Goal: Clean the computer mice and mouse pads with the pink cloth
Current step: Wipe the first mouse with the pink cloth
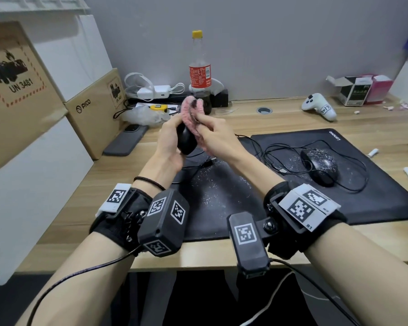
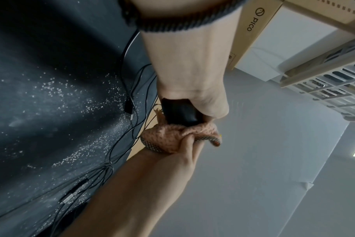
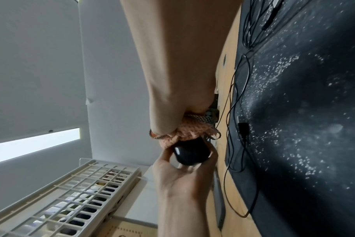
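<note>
My left hand (image 1: pixel 169 135) grips a black computer mouse (image 1: pixel 185 141) and holds it up above the desk. My right hand (image 1: pixel 210 130) grips the bunched pink cloth (image 1: pixel 193 114) and presses it against the mouse's upper side. The wrist views show the same mouse (image 2: pixel 180 113) (image 3: pixel 191 154) with the cloth (image 2: pixel 168 137) (image 3: pixel 192 130) over its end. A second black mouse (image 1: pixel 320 164), speckled with white dust, lies on the large black mouse pad (image 1: pixel 353 194). A smaller dusty black pad (image 1: pixel 212 196) lies under my forearms.
Tangled mouse cables (image 1: pixel 276 158) trail across the pads. At the back stand a cola bottle (image 1: pixel 199 71), white chargers (image 1: pixel 151 90) and a white controller (image 1: pixel 318 105). Cardboard boxes (image 1: pixel 97 107) and a phone (image 1: pixel 125 142) sit on the left, small open boxes (image 1: pixel 356 89) at the back right.
</note>
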Motion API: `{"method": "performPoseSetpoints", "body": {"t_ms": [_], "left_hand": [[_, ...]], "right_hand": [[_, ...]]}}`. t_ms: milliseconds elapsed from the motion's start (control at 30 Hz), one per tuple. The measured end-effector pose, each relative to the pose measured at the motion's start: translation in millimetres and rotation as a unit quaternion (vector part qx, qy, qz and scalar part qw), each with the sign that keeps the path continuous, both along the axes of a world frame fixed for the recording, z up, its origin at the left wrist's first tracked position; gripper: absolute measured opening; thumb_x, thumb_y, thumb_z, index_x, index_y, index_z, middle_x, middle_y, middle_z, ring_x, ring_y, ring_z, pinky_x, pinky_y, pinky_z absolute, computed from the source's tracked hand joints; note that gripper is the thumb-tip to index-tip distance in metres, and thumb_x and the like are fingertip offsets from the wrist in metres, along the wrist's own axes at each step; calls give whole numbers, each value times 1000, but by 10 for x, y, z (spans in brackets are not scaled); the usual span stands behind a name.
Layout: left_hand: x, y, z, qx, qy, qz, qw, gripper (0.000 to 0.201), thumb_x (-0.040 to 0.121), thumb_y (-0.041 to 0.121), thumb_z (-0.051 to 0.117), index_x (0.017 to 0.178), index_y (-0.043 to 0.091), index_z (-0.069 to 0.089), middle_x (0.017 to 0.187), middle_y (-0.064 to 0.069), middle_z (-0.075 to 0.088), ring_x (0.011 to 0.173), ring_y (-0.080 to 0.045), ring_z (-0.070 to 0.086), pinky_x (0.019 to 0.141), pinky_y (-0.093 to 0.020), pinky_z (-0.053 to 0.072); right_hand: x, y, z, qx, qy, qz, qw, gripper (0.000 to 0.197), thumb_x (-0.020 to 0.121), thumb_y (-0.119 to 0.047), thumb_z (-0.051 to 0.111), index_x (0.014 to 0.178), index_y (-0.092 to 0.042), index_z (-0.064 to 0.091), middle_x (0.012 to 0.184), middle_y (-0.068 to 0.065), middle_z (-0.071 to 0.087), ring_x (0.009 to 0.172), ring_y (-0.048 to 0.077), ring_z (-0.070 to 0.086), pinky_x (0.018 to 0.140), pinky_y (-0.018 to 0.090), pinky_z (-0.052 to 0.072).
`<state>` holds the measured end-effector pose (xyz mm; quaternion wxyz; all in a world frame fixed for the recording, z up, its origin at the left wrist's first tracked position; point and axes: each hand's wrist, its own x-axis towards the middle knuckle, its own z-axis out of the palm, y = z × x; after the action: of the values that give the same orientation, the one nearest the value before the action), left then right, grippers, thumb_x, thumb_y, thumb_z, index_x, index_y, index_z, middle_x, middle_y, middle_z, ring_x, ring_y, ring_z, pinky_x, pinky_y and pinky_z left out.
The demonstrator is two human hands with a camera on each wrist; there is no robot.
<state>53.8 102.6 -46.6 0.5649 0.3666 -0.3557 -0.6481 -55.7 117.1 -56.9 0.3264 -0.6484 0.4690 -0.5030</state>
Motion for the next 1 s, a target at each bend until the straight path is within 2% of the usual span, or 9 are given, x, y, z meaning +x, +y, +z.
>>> {"method": "performPoseSetpoints", "body": {"t_ms": [133,233,400,500,567,667,767,833,1000], "left_hand": [[-7,-36,-13,17,-5,22,1000,43,87,22,54,122,0,61,108,-10,68,92,-20,68,66,-26,56],[-26,-58,-50,-2,-1,-19,1000,24,95,20,44,97,10,66,81,-2,72,72,-13,69,61,-24,56],[-84,-2,-89,7,-21,-15,1000,23,93,27,49,104,13,64,90,-4,68,73,-20,64,56,-26,51],[-91,-55,-29,2,6,30,1000,37,85,21,55,119,7,61,109,-11,64,92,-25,64,70,-31,56],[-76,-102,-17,10,9,37,999,35,81,22,57,113,8,64,105,-10,66,94,-25,64,77,-31,56],[-78,-36,-34,13,-12,-7,1000,18,90,21,53,98,11,66,87,-5,69,76,-18,66,66,-24,54],[-83,14,-63,13,-31,10,999,27,93,21,53,112,6,64,102,-11,70,83,-21,68,70,-26,57],[-87,13,-46,11,-33,32,999,44,88,25,56,125,2,59,120,-14,66,100,-26,65,81,-32,55],[-24,-84,-31,28,-51,32,998,18,93,23,52,79,17,62,73,1,66,62,-13,63,59,-22,50]], "right_hand": [[20,21,24,-6,25,22,999,42,97,-10,45,137,-19,54,128,-1,62,97,4,47,85,23,40],[5,12,-11,26,-20,10,999,45,99,-15,44,142,-24,47,95,-18,59,82,-6,47,73,16,38],[-27,13,-27,56,-47,-29,997,44,101,-20,39,145,-16,43,145,6,50,113,13,56,101,33,46],[-14,74,24,30,-18,7,999,42,99,-14,45,141,-19,49,104,0,68,79,20,64,72,35,53],[3,75,19,15,27,19,999,44,98,-13,46,141,-23,48,84,-9,58,68,13,53,68,28,46],[-22,11,-60,58,-26,0,998,41,98,-8,42,136,-20,52,65,-7,52,57,12,49,59,27,44],[-57,-48,-139,69,-40,-46,996,27,97,-10,41,115,-14,61,93,-2,60,87,14,55,80,31,46],[-44,-19,-148,74,-34,-36,996,33,95,-11,44,123,-12,61,111,-1,63,103,16,58,97,36,45],[10,57,-90,65,36,-18,997,43,93,-11,45,135,-18,56,128,2,64,114,22,60,105,38,43]]}}
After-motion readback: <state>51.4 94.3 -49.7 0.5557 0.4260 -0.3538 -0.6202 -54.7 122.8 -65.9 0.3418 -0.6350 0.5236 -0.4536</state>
